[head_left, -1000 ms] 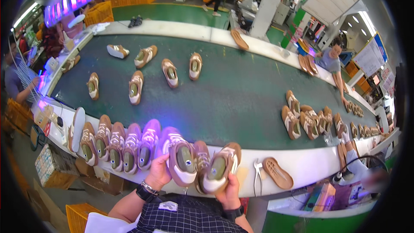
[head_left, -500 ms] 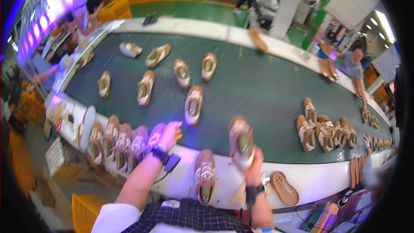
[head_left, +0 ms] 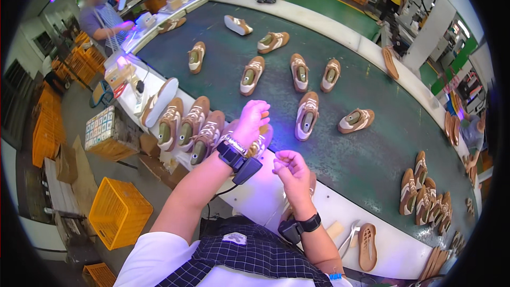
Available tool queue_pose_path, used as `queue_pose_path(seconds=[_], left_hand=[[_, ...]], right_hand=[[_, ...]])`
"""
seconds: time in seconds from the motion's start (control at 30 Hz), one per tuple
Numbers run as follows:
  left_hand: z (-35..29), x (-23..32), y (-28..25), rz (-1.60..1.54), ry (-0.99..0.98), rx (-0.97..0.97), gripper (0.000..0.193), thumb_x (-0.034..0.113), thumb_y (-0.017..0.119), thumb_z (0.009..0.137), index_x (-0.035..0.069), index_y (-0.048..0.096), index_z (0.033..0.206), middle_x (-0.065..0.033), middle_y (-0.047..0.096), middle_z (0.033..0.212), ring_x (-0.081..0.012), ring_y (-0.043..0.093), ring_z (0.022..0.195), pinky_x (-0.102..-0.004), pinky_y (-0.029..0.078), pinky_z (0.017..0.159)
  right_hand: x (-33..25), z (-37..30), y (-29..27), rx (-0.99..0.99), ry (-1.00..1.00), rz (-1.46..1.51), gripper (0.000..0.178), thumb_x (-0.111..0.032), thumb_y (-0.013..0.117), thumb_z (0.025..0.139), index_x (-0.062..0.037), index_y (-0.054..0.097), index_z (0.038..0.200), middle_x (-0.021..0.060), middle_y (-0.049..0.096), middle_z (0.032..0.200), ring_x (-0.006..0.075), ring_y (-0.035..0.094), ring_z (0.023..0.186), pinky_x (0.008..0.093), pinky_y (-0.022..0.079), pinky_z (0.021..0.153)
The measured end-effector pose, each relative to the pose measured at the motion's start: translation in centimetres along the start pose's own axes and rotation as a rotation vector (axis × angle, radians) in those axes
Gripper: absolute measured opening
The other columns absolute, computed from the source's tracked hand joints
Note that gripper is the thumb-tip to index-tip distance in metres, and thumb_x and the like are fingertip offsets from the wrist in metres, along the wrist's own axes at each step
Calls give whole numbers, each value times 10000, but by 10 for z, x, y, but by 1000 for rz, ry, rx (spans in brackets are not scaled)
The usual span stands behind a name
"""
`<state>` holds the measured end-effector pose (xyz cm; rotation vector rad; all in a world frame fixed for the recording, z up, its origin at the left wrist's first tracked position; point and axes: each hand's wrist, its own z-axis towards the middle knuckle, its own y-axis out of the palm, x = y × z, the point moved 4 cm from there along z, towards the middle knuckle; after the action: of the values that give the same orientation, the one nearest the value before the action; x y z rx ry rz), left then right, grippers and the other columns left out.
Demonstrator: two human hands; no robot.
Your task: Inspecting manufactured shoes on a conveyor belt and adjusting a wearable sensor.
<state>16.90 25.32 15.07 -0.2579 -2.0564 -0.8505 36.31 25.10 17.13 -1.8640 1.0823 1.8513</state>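
My left hand [head_left: 251, 123] is closed above the near edge of the belt, its fingers curled in. Whatever it may hold is hidden. Just beneath it a tan sneaker [head_left: 264, 141] is partly covered by my wrist. To the right, my right hand [head_left: 292, 172] has thumb and fingers pinched together, and I cannot make out anything between them. Behind its wrist another sneaker [head_left: 312, 182] on the white ledge is mostly hidden. A brown-and-white sneaker [head_left: 356, 121] lies on the green belt beyond, near a second sneaker [head_left: 307, 117].
Several sneakers [head_left: 170, 125] line the white ledge [head_left: 255, 202] at left. More stand on the green belt [head_left: 350, 165], with a cluster [head_left: 422, 196] at right. A brown sole [head_left: 367, 247] lies beside a metal tool [head_left: 349, 238]. A yellow crate [head_left: 119, 212] stands lower left. Co-workers [head_left: 103, 18] are around the belt.
My right hand has let go of a sneaker, and one now lies on the belt to the right. My hands have come closer together, and the view has swung left.
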Motion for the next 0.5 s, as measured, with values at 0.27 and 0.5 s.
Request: queue_pose_path(seconds=[0.27, 0.5], left_hand=[[-21, 11, -8, 190, 57, -67, 216, 123, 592, 791, 77, 512, 986, -45, 529, 922, -170, 515, 888, -336, 433, 786], [-56, -35, -8, 931, 528, -350, 292, 103, 605, 749, 10, 481, 997, -129, 525, 865, -241, 533, 785, -341, 444, 711]], right_hand=[[-11, -28, 57, 7, -101, -125, 159, -51, 614, 827, -16, 593, 981, 45, 597, 972, 96, 550, 813, 214, 439, 749], [-63, -48, 95, -76, -724, -826, 248, -60, 706, 695, -74, 652, 937, 57, 612, 961, 223, 552, 874, 337, 434, 765]])
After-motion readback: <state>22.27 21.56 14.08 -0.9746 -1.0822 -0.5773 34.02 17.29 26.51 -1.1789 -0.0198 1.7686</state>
